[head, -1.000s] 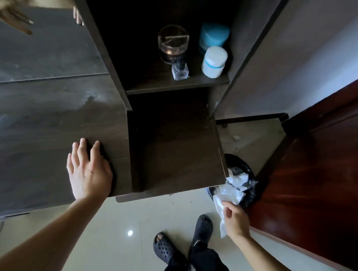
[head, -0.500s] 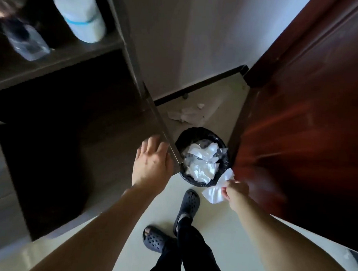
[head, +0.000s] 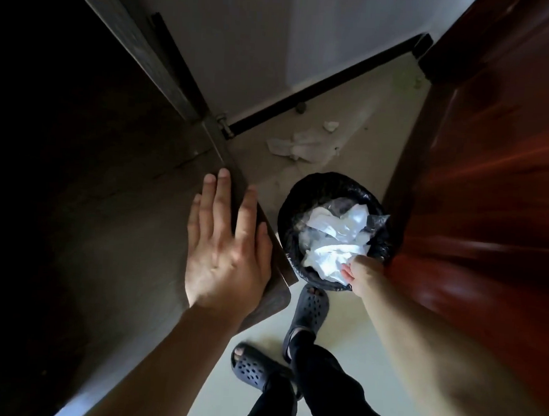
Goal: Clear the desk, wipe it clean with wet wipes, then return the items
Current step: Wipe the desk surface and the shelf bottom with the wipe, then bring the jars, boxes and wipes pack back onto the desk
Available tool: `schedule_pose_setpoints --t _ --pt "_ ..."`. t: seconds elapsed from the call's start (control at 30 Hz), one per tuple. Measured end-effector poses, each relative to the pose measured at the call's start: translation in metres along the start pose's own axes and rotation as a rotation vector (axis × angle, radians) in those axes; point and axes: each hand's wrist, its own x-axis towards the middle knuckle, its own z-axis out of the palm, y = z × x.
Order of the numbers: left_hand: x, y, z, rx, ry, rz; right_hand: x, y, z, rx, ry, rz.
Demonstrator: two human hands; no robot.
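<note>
My left hand [head: 226, 246] lies flat with straight fingers on the right front corner of the dark wooden desk [head: 112, 204]. My right hand [head: 357, 272] reaches down into the black-lined waste bin [head: 290, 209] on the floor and pinches a crumpled white wet wipe [head: 326, 259] at the bin's near edge. The bin holds several more white wipes and clear wrappers [head: 346, 223].
A red-brown wooden door [head: 493, 189] stands right beside the bin. Scraps of white paper [head: 298, 143] lie on the pale tiled floor near the black skirting board [head: 322, 85]. My feet in dark perforated clogs [head: 308, 309] stand just below the bin.
My view has swung down and right toward the bin. My right hand has carried the wipe from beside the bin to inside its rim. My left hand slid to the desk corner.
</note>
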Motion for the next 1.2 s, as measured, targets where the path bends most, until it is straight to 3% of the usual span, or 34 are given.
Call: schedule_pose_setpoints --t 0.23,0.33,0.4,0.53,0.6,0.87,1.2 --pt "0.001 0.002 -0.005 0.0 -0.022 0.002 -0.047 0.001 -0.015 -0.006 0.035 -0.005" --pt "0.0 0.005 -0.014 0.018 -0.079 -0.01 -0.084 0.0 -0.02 -0.049 0.038 -0.094" --pt "-0.002 0.008 -0.03 0.008 -0.174 -0.024 -0.112 -0.002 -0.025 -0.113 0.008 -0.192" --pt "-0.021 0.014 -0.096 -0.085 -0.518 -0.173 -0.181 -0.005 -0.032 -0.248 -0.022 -0.349" --pt "-0.036 0.013 -0.136 -0.129 -0.571 -0.24 -0.218 -0.006 -0.033 -0.335 -0.043 -0.437" --pt "-0.088 -0.011 -0.261 -0.154 -0.411 -0.326 -0.353 -0.008 -0.02 -0.828 -0.106 -0.861" --pt "-0.074 -0.044 -0.357 -0.205 -0.191 -0.339 -0.493 -0.068 0.03 -1.028 -0.089 -1.398"
